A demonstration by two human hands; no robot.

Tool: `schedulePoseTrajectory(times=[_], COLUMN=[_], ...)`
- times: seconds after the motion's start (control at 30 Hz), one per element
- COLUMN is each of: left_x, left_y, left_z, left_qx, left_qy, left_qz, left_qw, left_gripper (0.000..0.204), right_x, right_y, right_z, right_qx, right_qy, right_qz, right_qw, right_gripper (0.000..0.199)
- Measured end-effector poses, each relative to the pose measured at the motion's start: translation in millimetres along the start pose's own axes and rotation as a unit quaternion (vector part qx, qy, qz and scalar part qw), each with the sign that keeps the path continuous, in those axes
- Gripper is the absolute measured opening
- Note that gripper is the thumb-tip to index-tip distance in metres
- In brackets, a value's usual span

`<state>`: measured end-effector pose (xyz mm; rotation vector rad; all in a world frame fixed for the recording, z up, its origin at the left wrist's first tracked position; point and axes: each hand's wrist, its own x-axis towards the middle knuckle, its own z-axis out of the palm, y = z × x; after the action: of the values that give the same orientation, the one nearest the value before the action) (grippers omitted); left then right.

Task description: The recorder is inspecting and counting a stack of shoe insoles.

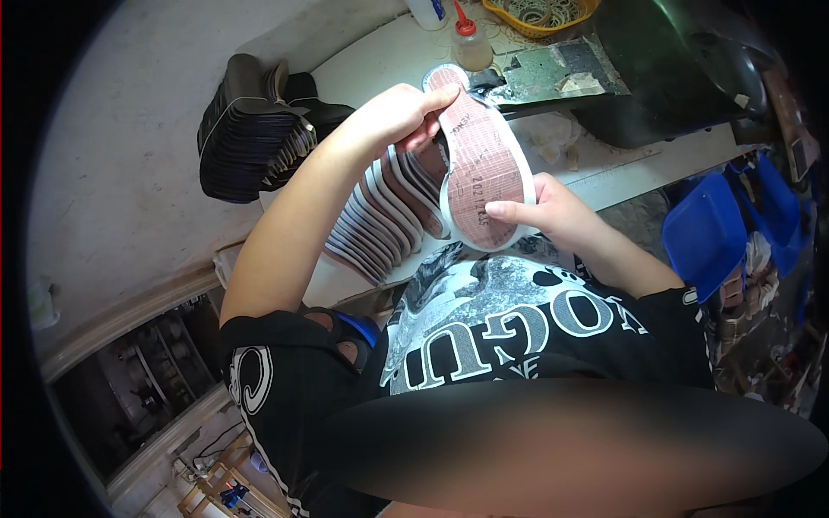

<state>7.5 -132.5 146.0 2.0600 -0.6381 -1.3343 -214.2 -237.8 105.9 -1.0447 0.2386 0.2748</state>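
A reddish-brown shoe insole point(484, 164) with a white edge and a grid-like pattern is raised in front of my chest, its heel end up and to the left. My left hand point(410, 119) pinches it near the narrow end, thumb on top. At the wide end, my right hand point(553, 211) grips the right edge, its thumb lying on the face and its other fingers mostly hidden. Below and left of it, a fanned row of similar insoles point(371, 224) lies on the white table point(363, 65), partly covered by my left hand and forearm.
A bundle of dark insoles point(237, 142) leans at the left by the wall. Farther back are a red-capped bottle point(472, 52), a yellow basket point(540, 31) of rubber bands and a worn green board point(540, 78). Blue plastic seats point(704, 229) stand to the right.
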Motion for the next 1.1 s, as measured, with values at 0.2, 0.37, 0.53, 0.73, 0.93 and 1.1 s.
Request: schedulePoseTrajectory(times=[0.2, 0.37, 0.53, 0.73, 0.93, 1.1], left_x=[24, 33, 13, 10, 15, 26], left_y=[-6, -12, -23, -24, -20, -4], left_z=[-18, -29, -26, -17, -22, -43], left_qx=[0.061, -0.01, -0.135, -0.193, -0.133, 0.028], left_qy=[0.108, 0.171, -0.014, 0.0, 0.068, 0.092], left_qz=[0.03, 0.038, 0.086, 0.055, 0.029, 0.086], left_qw=[0.992, 0.984, 0.987, 0.98, 0.988, 0.992], left_gripper=[0.06, 0.057, 0.062, 0.052, 0.076, 0.107], right_x=[25, 52, 71, 54, 54, 65], right_y=[5, -2, -1, -10, 2, -4], right_z=[10, 5, 7, 25, 28, 28], right_qx=[0.084, 0.114, 0.149, 0.145, 0.177, 0.217], right_qy=[0.085, 0.103, 0.105, 0.118, 0.091, 0.105], right_qz=[-0.043, -0.07, -0.104, -0.013, 0.004, -0.028], right_qw=[0.992, 0.986, 0.978, 0.982, 0.98, 0.97], right_gripper=[0.027, 0.028, 0.031, 0.037, 0.032, 0.029])
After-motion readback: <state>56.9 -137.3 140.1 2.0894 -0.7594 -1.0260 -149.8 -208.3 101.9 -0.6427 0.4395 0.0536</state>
